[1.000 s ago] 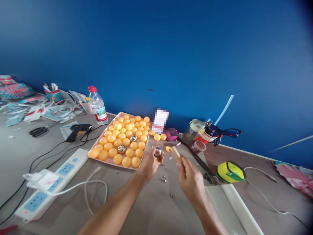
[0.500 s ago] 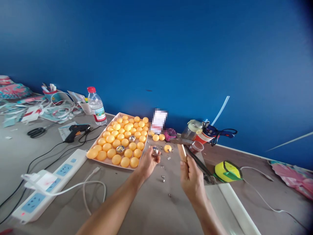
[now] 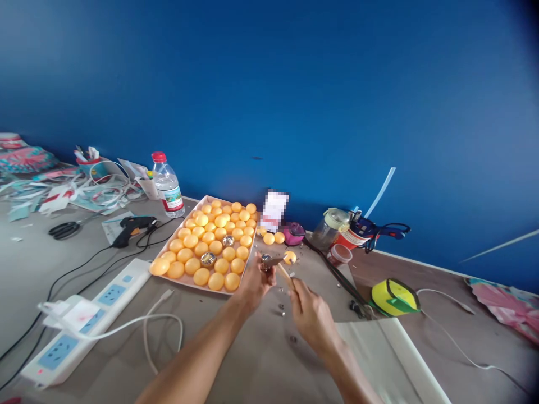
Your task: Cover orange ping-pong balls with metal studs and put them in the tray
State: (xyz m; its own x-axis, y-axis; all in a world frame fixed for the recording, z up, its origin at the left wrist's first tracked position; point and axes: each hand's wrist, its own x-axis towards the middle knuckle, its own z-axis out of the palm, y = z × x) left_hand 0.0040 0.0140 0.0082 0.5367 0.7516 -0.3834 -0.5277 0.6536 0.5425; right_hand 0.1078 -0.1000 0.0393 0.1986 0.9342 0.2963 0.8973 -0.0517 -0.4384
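My left hand (image 3: 255, 279) is closed around a small silver, glittering ball (image 3: 265, 261), held just above the table. My right hand (image 3: 309, 314) grips a tool with a pale wooden handle (image 3: 285, 274); its metal tip touches the silver ball. Just left of my hands lies a shallow tray (image 3: 182, 280) filled with several orange balls (image 3: 201, 248) and two silver ones (image 3: 208, 258). One loose orange ball (image 3: 289, 257) rests right behind the tool tip. Small metal bits (image 3: 281, 308) are scattered on the table under my hands.
A white power strip (image 3: 80, 320) with cables lies at the left, behind it a black glue gun (image 3: 131, 225), scissors (image 3: 63, 229) and a water bottle (image 3: 167, 185). At the right are a jar (image 3: 328, 226), a red cup (image 3: 351, 237), a yellow tape roll (image 3: 394, 297) and white sheets (image 3: 391, 359).
My right hand swung the tool down and left, from upright beside the ball to touching it with its tip. The left hand stayed almost in place with the silver ball.
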